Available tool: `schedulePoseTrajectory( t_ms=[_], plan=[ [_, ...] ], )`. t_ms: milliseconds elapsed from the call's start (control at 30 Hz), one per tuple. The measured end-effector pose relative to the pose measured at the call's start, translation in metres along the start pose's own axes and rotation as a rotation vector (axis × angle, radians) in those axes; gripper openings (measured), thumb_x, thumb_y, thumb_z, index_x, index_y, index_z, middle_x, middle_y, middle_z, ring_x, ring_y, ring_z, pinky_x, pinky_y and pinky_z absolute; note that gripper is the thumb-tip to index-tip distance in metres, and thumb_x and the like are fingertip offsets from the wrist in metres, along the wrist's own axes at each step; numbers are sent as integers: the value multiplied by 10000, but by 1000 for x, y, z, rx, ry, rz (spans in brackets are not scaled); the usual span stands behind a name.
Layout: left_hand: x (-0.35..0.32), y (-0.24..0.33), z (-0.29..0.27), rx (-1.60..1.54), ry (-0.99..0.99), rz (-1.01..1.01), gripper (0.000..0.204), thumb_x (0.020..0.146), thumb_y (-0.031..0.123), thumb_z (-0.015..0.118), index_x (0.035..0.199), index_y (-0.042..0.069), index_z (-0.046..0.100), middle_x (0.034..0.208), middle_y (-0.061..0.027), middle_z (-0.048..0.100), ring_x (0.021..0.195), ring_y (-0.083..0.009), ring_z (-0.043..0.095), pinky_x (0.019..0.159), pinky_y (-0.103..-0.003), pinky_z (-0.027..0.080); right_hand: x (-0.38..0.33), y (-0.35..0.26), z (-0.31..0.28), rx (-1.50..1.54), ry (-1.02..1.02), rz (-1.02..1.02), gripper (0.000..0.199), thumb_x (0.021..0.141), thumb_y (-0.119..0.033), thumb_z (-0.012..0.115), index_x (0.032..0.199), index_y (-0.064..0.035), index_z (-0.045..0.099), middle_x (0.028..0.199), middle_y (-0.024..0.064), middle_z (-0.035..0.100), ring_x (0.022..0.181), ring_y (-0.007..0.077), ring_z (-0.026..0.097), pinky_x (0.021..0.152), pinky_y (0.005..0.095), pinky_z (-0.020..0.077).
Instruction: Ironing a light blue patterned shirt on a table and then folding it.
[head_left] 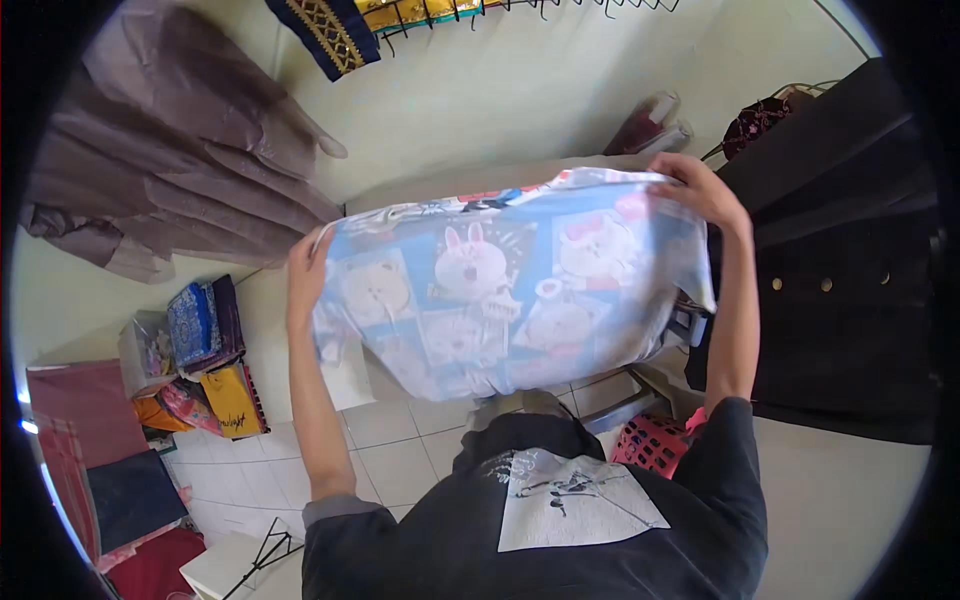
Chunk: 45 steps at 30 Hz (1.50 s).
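A light blue cloth (480, 290) printed with cartoon animals is stretched out in front of me, its top edge folded over to show a more colourful print. My left hand (306, 270) grips its left upper corner, fingers partly hidden by the fabric. On the far right side, my right hand (697, 190) is closed on the top edge. The cloth hangs down between both hands, and its lower edge sags toward my body. Whether it is a garment or a pillowcase I cannot tell.
Behind the cloth is a pale surface (400, 185). Sheer mauve fabric (190, 150) hangs at left, above folded cloths (205, 325) and a clear box (147, 350). A dark buttoned garment (840, 290) hangs at right. A pink basket (652, 446) stands near my right side.
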<state>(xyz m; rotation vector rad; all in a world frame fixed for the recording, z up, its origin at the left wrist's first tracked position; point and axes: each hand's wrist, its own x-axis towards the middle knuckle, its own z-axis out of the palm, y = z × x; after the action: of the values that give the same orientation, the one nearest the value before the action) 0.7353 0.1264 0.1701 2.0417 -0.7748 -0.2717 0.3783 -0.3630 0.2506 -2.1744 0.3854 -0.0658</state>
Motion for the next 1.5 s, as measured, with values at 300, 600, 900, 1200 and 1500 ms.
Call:
schedulePoseTrajectory(
  t_ms=[300, 600, 900, 1200, 1500],
  plan=[
    [61, -104, 110, 479, 43, -61, 311, 991, 328, 618, 1023, 27, 691, 978, -189, 716, 910, -356, 685, 752, -415, 513, 113, 157, 91, -385, 266, 84, 216, 825, -120, 730, 1024, -58, 675, 903, 144, 700, 874, 294, 684, 773, 391, 524],
    [45, -97, 147, 640, 229, 108, 244, 956, 234, 615, 1136, 81, 677, 1192, -149, 639, 1135, -361, 589, 943, -490, 445, 107, 160, 153, -698, 436, 414, 409, 862, -164, 682, 1263, -174, 597, 1375, 145, 544, 1315, 359, 469, 1047, 618, 360],
    [-2, -62, 215, 618, -258, 371, 551, 1015, 315, 489, 1541, 186, 387, 1644, -102, 258, 1516, -319, 226, 1224, -548, 129, 72, 203, 151, -588, 610, 677, 439, 801, -218, 760, 1188, -80, 605, 1284, 226, 582, 1214, 416, 544, 981, 563, 441],
    [-12, -67, 227, 710, -190, 332, 583, 1029, 343, 446, 1573, 171, 324, 1662, -98, 214, 1531, -324, 182, 1215, -589, 88, 72, 195, 101, -713, 652, 621, 247, 821, -115, 672, 1068, -102, 652, 1203, 248, 593, 1113, 448, 578, 884, 499, 503],
    [-53, -15, 261, 567, -360, 396, 621, 1010, 336, 479, 1581, 166, 303, 1665, -101, 207, 1530, -318, 187, 1216, -586, 96, 8, 180, 157, -489, 134, 635, 344, 866, -195, 659, 1187, -74, 632, 1239, 242, 538, 1185, 453, 522, 940, 577, 480]
  ],
)
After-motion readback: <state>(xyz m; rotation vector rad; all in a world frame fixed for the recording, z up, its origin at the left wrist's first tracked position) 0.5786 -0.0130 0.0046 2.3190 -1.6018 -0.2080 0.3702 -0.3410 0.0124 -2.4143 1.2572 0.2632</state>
